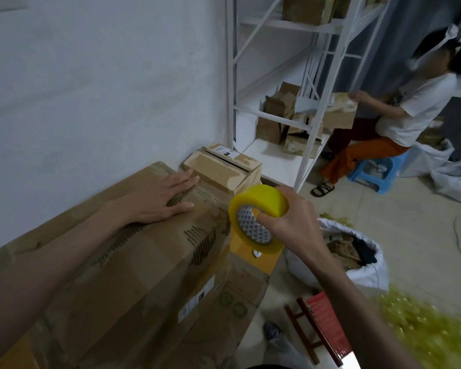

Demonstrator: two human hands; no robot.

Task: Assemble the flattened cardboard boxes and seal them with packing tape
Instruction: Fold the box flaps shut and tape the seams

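Observation:
A large brown cardboard box (144, 262) lies in front of me, its top worn and torn in places. My left hand (165, 195) rests flat on the far end of its top, fingers straight. My right hand (290, 222) grips a yellow roll of packing tape (258, 209) at the box's right end, thumb in the core. A strip of tape (256, 251) runs from the roll down over that end of the box. A smaller taped box (224, 169) stands just beyond, against the wall.
A white metal shelf (277, 110) with several small boxes stands behind. A seated person (399, 115) on a blue stool (375, 171) handles a box at right. A white sack (351, 257) of scraps, a red stool (322, 323) and yellow tape waste (423, 323) lie on the floor.

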